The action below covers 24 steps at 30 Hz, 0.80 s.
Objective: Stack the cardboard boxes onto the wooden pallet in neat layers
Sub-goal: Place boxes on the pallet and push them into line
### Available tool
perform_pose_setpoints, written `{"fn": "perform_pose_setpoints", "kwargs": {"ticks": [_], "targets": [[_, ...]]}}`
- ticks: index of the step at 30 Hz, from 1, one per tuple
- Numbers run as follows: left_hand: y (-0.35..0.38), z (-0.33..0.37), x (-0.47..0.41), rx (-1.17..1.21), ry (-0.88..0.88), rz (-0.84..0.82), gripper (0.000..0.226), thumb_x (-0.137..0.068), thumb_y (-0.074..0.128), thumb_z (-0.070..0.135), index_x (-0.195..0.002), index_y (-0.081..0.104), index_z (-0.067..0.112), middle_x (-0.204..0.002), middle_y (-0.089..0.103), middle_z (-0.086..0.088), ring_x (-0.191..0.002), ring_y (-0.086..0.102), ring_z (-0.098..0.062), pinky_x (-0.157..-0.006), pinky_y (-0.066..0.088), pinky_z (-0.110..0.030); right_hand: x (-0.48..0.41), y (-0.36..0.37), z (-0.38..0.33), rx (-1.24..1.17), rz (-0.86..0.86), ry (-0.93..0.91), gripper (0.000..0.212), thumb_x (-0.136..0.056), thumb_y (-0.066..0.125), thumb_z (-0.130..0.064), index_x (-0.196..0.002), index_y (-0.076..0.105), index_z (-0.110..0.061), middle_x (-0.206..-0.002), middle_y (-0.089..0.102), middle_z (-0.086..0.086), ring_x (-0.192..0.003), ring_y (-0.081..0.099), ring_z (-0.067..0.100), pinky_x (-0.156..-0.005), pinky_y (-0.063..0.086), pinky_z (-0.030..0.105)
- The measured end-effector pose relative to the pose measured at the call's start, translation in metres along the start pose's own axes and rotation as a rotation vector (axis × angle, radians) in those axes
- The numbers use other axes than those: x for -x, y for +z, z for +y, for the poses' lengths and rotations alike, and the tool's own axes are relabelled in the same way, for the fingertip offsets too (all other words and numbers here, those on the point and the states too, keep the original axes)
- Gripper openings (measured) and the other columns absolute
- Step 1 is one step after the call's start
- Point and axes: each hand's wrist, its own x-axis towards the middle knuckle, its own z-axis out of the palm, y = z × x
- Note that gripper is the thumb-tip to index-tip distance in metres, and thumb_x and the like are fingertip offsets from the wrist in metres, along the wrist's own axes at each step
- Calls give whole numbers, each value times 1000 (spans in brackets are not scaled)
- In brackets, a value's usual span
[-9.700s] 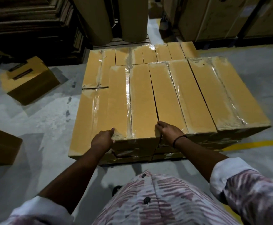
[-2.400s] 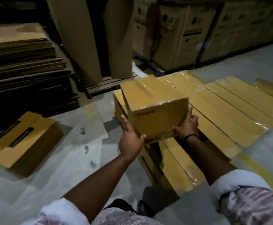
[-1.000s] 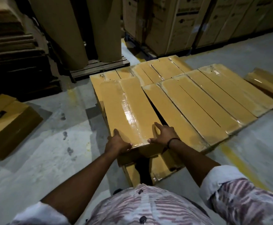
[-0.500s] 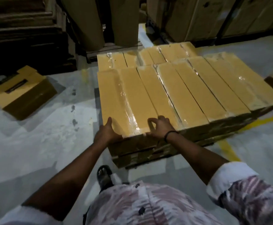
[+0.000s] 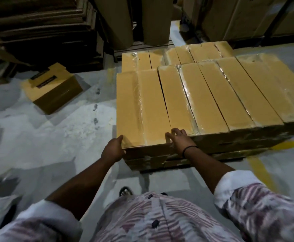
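A long yellow taped cardboard box (image 5: 142, 109) lies as the leftmost box of the upper layer on the stack. My left hand (image 5: 112, 149) grips its near left corner, thumb on top. My right hand (image 5: 180, 139) rests on its near right corner, fingers spread loosely over the top edge. Three more long boxes (image 5: 230, 95) lie side by side to its right. A lower layer of boxes (image 5: 177, 53) shows behind them. The wooden pallet (image 5: 186, 167) is only a dark strip under the near edge.
A loose cardboard box (image 5: 52, 87) lies on the grey floor to the left. Flattened cardboard stacks (image 5: 38, 28) stand at the back left, tall brown cartons (image 5: 239, 16) at the back right. A yellow floor line (image 5: 289, 145) runs by the stack's right side.
The box I carried now lies flat in the upper layer, flush with its neighbours. Both hands stay at its near end; my right fingers have loosened.
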Motion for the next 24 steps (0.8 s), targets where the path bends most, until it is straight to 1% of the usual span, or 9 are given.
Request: {"fn": "perform_pose_setpoints", "kwargs": {"ticks": [3,6,8,12,15,20,24], "targets": [[0,2,7,-70,-1,37,76,-88,70,22,-157,36,19,-140,56,-16,-124,57,-35,-94,51,-40,-3,-3,6,7,25,12,61,-85,72,-11,-140,47,-22,-146,38,9,-131,39,29,-105,46,45],[-5,4,8,-191,49,85,59,-90,58,19,-148,47,23,-129,63,-15,-112,64,-34,-83,54,-39,-3,-4,10,11,58,13,48,-88,70,-11,-133,57,-16,-136,46,9,-121,48,29,-100,50,43],[-8,5,7,-220,68,122,50,-90,51,15,-139,55,26,-122,67,-13,-105,66,-33,-77,55,-38,-3,-4,11,-3,79,26,36,-89,68,-12,-125,63,-15,-127,51,8,-112,54,29,-95,52,42],[-8,8,5,-266,67,142,42,-88,48,15,-126,61,28,-112,69,-10,-96,68,-33,-72,58,-40,-2,1,12,-16,102,33,29,-91,67,-13,-120,67,-15,-121,55,8,-106,57,28,-91,53,41],[-7,7,3,-297,75,145,42,-90,48,14,-128,60,27,-113,67,-11,-97,67,-34,-69,54,-37,-4,1,11,-7,113,35,26,-93,64,-14,-119,67,-15,-120,56,8,-106,58,28,-91,53,41],[-4,1,0,-309,118,162,43,-95,49,17,-137,56,24,-121,66,-14,-105,65,-36,-78,55,-41,-7,1,9,35,122,41,26,-93,65,-14,-119,66,-13,-120,56,10,-108,57,30,-91,53,43],[1,-2,-1,-300,129,175,50,-95,48,13,-144,50,23,-122,64,-16,-106,65,-38,-77,55,-42,-10,1,5,74,142,44,29,-91,67,-13,-120,65,-12,-119,57,10,-107,57,29,-89,54,41]]}}
